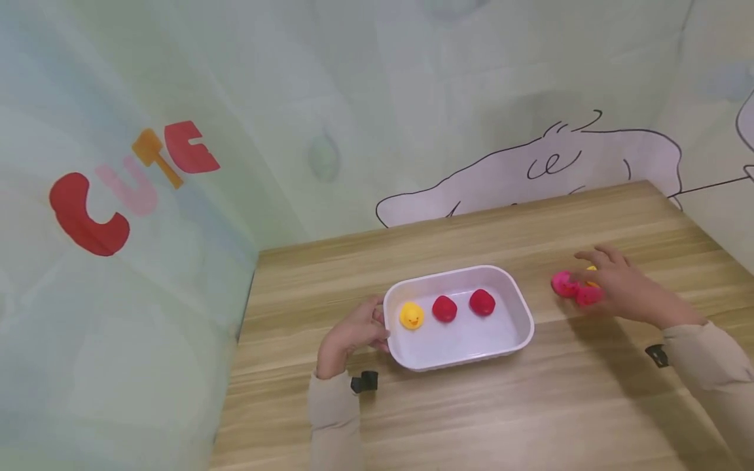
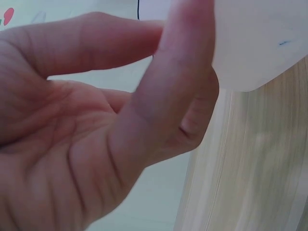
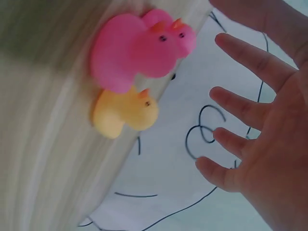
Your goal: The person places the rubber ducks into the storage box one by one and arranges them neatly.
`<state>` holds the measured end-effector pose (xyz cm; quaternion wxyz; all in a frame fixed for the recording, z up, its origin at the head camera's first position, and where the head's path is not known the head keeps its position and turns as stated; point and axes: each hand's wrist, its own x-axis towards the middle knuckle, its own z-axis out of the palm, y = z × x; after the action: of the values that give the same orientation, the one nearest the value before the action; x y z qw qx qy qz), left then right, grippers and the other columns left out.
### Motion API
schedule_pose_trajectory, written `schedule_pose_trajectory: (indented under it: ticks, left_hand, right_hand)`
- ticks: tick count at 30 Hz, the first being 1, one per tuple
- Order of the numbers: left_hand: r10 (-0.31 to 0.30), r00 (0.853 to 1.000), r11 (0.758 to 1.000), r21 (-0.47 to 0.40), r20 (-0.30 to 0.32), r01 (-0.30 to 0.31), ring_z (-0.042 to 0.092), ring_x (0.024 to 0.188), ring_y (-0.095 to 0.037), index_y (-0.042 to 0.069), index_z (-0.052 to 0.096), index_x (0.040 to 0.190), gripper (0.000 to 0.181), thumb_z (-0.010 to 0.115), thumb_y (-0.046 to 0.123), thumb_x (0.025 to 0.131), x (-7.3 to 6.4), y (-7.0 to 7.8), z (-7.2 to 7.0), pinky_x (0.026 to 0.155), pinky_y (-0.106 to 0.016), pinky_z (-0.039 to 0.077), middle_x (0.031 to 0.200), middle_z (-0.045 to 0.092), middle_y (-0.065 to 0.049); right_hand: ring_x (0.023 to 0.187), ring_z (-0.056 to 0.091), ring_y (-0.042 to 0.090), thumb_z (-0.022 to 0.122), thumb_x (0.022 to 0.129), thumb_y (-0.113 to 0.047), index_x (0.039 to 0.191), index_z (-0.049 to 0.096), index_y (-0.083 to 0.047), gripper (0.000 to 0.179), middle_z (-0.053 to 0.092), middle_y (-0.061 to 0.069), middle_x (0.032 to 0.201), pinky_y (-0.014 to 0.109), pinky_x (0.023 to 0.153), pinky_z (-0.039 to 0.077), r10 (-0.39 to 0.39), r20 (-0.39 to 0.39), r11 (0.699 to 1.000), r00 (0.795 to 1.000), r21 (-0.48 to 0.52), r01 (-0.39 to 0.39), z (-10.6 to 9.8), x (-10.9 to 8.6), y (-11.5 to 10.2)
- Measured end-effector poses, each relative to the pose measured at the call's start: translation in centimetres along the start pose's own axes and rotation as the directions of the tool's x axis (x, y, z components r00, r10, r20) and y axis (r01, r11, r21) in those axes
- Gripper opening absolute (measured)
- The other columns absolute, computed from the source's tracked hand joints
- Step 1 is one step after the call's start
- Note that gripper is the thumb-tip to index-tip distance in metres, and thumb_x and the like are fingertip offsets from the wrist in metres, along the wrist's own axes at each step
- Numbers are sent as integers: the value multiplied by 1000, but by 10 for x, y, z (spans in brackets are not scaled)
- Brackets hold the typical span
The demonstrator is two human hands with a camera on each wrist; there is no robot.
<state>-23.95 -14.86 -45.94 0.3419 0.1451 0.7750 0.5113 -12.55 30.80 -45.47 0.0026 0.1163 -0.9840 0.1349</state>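
A white tray (image 1: 459,356) stands on the wooden table. My left hand (image 1: 357,328) holds the tray's left end, its fingers curled at the wall. In the left wrist view, bent fingers meet the tray's pale side (image 2: 260,53). Inside the tray sit a yellow toy duck (image 1: 412,316) and two red rounded toys (image 1: 444,309). Over on the right, my right hand (image 1: 627,291) hovers with spread fingers above two pink toy ducks (image 3: 115,53) and a yellow toy duck (image 3: 126,115). Nothing is between those fingers in the right wrist view (image 3: 269,110).
The wooden table (image 1: 306,281) runs back to a pale curtain (image 1: 353,98) with line drawings. Coloured letters (image 1: 88,216) decorate the curtain at the left. Dark straps (image 1: 365,381) show at both sleeves.
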Motion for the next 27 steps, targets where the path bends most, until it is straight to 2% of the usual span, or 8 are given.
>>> schedule_pose_trajectory:
  ticks: [2, 5, 9, 16, 21, 27]
  left_hand:
    - [0, 1000, 1000, -1, 0, 0, 63, 65, -23, -12, 33, 146, 69, 56, -19, 81, -1, -1, 0, 65, -43, 66, 103, 51, -25]
    - [-3, 1000, 1000, 0, -2, 3, 64, 66, -24, -12, 35, 145, 67, 57, -19, 82, -3, -1, -1, 66, -42, 66, 103, 51, -24]
    - [-3, 1000, 1000, -7, 1, 3, 64, 66, -24, -12, 34, 145, 67, 56, -19, 82, -7, -1, 0, 65, -41, 66, 102, 51, -24]
    - [1, 1000, 1000, -22, 13, -1, 62, 65, -23, -13, 33, 145, 68, 56, -18, 81, -7, -2, 2, 66, -42, 66, 101, 52, -25]
    - [3, 1000, 999, -39, 19, -2, 63, 66, -24, -14, 31, 146, 68, 55, -18, 82, -4, -1, 2, 65, -39, 66, 102, 51, -25]
    - [-5, 1000, 999, -33, 11, 5, 62, 66, -23, -14, 32, 145, 66, 55, -18, 83, -2, 1, 1, 66, -40, 67, 101, 51, -24]
  right_hand:
    - [128, 25, 65, 93, 68, -18, 107, 74, -4, 45, 44, 34, 136, 90, 91, 27, 28, -3, 1000, 1000, -5, -28, 2, -5, 7]
    - [127, 24, 67, 91, 70, -14, 105, 75, -4, 39, 43, 35, 135, 91, 89, 26, 52, 0, 999, 999, 0, -52, 5, -10, 16]
    - [124, 27, 67, 84, 74, -4, 104, 76, -4, 31, 44, 37, 133, 89, 88, 26, 47, 6, 999, 999, -7, -47, 10, -14, 25]
    - [121, 31, 66, 87, 73, -9, 96, 78, -9, 25, 49, 36, 130, 87, 85, 29, 43, -11, 999, 999, -22, -43, 17, -15, 31]
    - [122, 29, 66, 88, 69, -7, 93, 78, -10, 26, 49, 33, 130, 86, 86, 28, 27, -14, 999, 1000, -27, -27, 11, -11, 28]
    - [127, 28, 63, 90, 65, -2, 91, 77, -15, 32, 49, 28, 134, 86, 89, 28, -46, -46, 998, 998, -40, 44, -4, -1, 8]
